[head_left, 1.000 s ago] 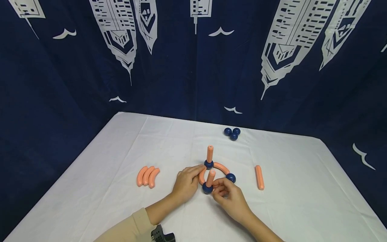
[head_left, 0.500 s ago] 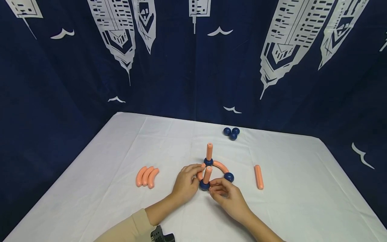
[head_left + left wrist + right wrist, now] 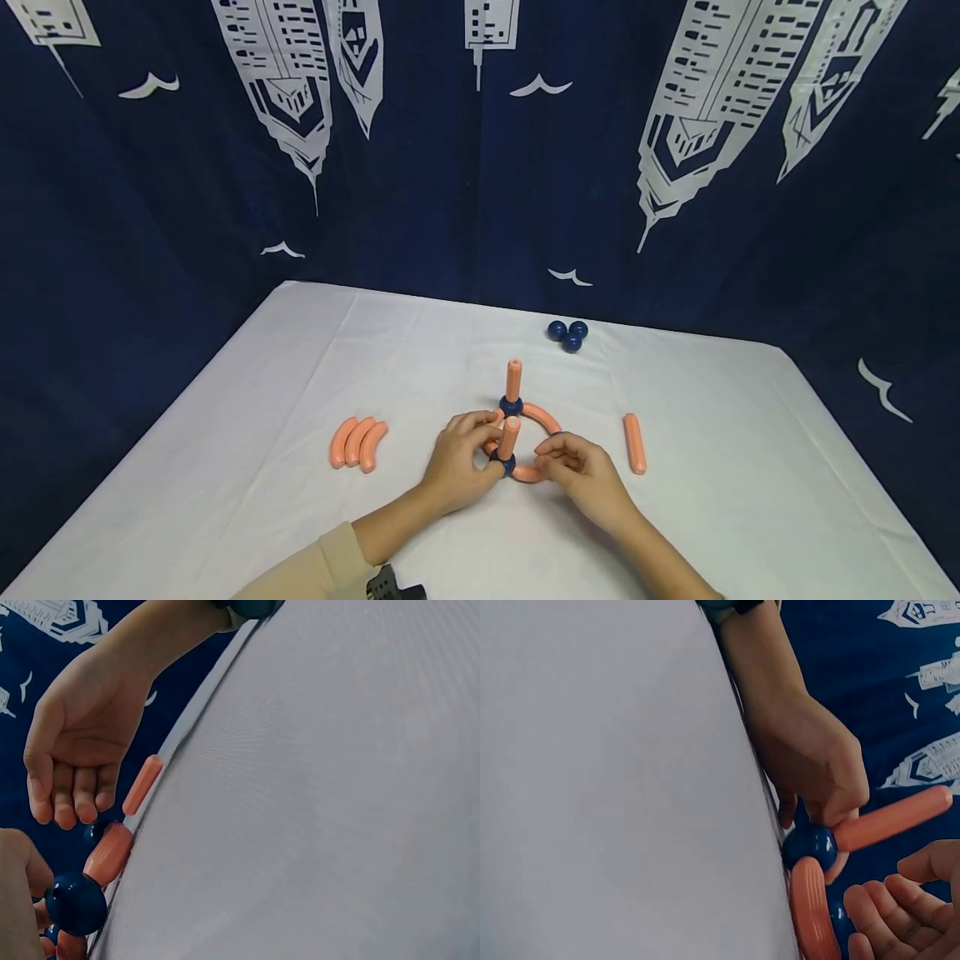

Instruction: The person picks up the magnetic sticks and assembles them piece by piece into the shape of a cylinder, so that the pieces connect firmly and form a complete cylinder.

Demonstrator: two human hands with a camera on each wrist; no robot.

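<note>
My left hand (image 3: 461, 467) grips a blue ball (image 3: 507, 463) at the near side of a ring of orange curved sticks and balls. From this ball an orange straight stick (image 3: 510, 437) stands upright. Another upright stick (image 3: 513, 380) rises from the far ball (image 3: 511, 406). A curved stick (image 3: 528, 473) runs rightward from the near ball toward my right hand (image 3: 588, 479). That hand's fingers are relaxed beside the curved stick's end and mostly hide the ring's right ball. In the right wrist view, the right hand (image 3: 907, 919) appears to hold nothing; contact is unclear.
Three curved sticks (image 3: 358, 443) lie side by side on the left of the white-covered table (image 3: 247, 517). One straight stick (image 3: 634, 443) is at the right. Three blue balls (image 3: 571, 342) sit together at the back, before a dark blue curtain (image 3: 420, 208).
My left hand has shifted from the ring's left side onto the near ball. My right hand has drawn slightly rightward from that ball, exposing the curved stick attached there.
</note>
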